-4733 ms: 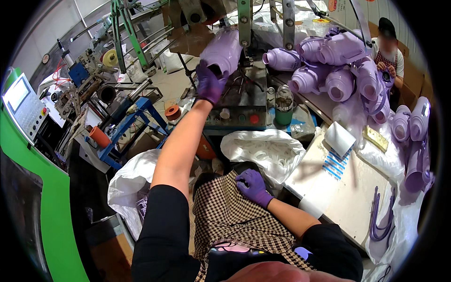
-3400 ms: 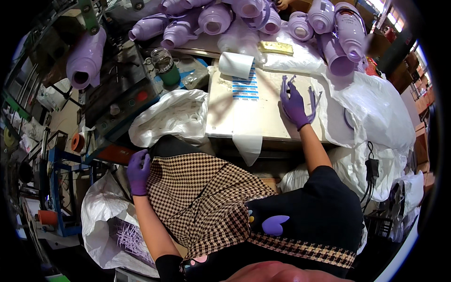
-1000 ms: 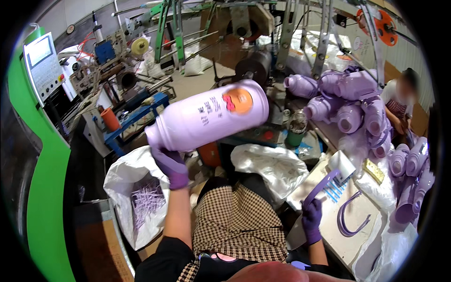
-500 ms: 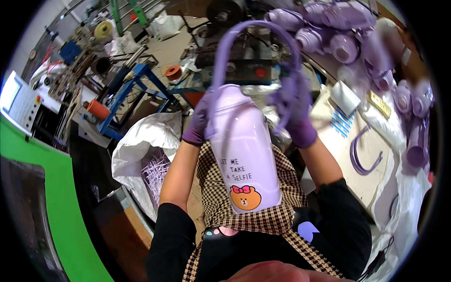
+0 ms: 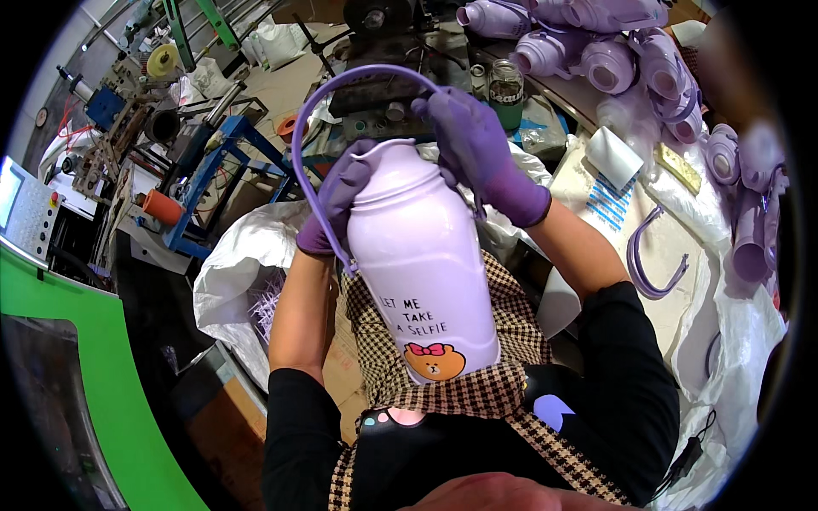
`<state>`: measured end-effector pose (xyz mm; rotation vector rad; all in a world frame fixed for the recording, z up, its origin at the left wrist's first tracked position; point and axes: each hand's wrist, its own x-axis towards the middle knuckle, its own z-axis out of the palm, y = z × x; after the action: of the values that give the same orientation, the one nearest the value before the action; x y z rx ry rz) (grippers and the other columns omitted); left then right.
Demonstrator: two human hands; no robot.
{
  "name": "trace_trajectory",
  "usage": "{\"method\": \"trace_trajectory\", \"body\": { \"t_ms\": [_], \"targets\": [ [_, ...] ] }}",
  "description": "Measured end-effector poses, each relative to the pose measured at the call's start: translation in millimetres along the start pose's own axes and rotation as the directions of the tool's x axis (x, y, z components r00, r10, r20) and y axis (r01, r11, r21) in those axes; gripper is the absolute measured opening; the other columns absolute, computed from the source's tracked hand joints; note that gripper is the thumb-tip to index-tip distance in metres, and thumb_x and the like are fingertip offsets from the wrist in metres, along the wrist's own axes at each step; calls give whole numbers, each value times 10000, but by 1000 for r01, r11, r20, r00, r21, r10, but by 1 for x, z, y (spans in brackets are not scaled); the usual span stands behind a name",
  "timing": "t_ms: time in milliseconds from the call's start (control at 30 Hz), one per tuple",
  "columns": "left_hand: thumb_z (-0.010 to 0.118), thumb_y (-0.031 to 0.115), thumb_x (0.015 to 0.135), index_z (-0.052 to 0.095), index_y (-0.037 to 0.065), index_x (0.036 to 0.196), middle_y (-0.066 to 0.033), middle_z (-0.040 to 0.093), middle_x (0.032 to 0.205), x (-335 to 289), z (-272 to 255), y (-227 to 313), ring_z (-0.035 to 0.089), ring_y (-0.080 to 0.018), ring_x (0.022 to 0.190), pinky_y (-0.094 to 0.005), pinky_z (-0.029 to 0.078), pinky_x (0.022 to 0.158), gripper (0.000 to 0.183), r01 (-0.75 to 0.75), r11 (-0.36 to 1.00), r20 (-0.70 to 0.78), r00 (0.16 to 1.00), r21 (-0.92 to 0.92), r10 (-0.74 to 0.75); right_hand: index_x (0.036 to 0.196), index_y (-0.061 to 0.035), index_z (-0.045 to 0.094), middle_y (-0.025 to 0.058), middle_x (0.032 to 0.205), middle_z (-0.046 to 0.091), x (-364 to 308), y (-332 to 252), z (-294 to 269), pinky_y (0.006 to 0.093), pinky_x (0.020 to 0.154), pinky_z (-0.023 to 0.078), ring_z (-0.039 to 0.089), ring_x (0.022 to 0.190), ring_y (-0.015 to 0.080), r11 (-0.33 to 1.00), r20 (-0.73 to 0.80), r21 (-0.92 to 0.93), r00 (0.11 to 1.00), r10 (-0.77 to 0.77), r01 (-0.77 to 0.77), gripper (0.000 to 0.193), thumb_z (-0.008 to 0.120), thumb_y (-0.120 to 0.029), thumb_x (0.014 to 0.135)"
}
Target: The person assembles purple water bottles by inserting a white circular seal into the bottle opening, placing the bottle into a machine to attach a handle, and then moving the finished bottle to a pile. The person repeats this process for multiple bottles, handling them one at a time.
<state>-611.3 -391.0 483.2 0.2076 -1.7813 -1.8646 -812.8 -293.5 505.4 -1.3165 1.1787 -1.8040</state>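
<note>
A pale lilac vacuum flask body (image 5: 422,255), printed with a bear's face and dark lettering, leans upward from my lap, its base against my checked apron (image 5: 464,393). Its open-necked top points away from me. My purple-gloved left hand (image 5: 339,192) is closed against the flask's left side near the neck. A curved purple handle (image 5: 368,70) arches over that hand, one end hanging at the flask's left shoulder. At the right shoulder, my gloved right hand (image 5: 479,149) grips the handle's other side; that end is mostly hidden by the fingers.
Several lilac flask bodies (image 5: 609,66) are heaped at the far right. Loose purple handles (image 5: 658,255) lie on the pale table (image 5: 588,247). A white sack (image 5: 243,247) of thin sticks stands at my left, near a green machine (image 5: 119,358). A glass jar (image 5: 506,94) stands ahead.
The handle has tilted and come down leftward around the flask. My right hand has moved left, close to the flask's neck; the flask has shifted slightly left.
</note>
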Motion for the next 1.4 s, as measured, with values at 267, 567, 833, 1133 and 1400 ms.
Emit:
{"method": "trace_trajectory", "body": {
  "t_ms": [267, 567, 833, 1133, 1400],
  "targets": [
    [458, 285, 1030, 629, -9, 1198, -81, 587, 1114, 16, -2, -27, 589, -168, 997, -282, 459, 896, 379, -492, 547, 267, 858, 678, 440, 1004, -83, 671, 20, 707, 614, -42, 10, -16, 336, 701, 534, 610, 600, 199, 345, 468, -393, 509, -723, 852, 193, 671, -248, 904],
    [675, 536, 892, 444, 27, 1430, -158, 606, 1319, 24, 19, -21, 602, -274, 1232, -402, 479, 1075, 776, 1, 971, 84, 996, -240, 20, 1080, 29, 575, 9, 912, 614, -37, 4, 2, 194, 650, 452, 536, 735, 45, 910, -311, 378, 949, -49, 171, 288, 658, -213, 947],
    [380, 373, 1082, 473, -6, 1437, -194, 532, 1451, 23, 4, -35, 489, -330, 1378, -453, 349, 1188, 528, -301, 800, -214, 952, -519, 219, 1214, 97, 598, 150, 1094, 669, 17, 114, -42, 350, 955, 517, 673, 1043, 253, 800, -80, 503, 940, -332, 326, 319, 502, -129, 1010],
    [559, 202, 955, 622, -43, 1217, -224, 626, 1320, 10, -10, -22, 591, -277, 1237, -416, 434, 1112, 365, -179, 892, -140, 981, -415, 132, 1210, 65, 629, 155, 1116, 703, 11, 125, -33, 197, 703, 529, 650, 941, 116, 496, 160, 852, 985, 57, -167, 570, 537, -469, 1032],
    [616, 175, 879, 582, 64, 814, -94, 673, 973, -7, 26, 8, 628, -269, 886, -406, 467, 999, 134, -730, 2, 486, 457, 683, 745, 1411, -36, 494, 202, 1367, 592, 11, 152, -27, 455, 1064, 477, 594, 1233, 294, 438, 264, 863, 964, 34, -251, 462, 525, -311, 1041]
  ]
}}
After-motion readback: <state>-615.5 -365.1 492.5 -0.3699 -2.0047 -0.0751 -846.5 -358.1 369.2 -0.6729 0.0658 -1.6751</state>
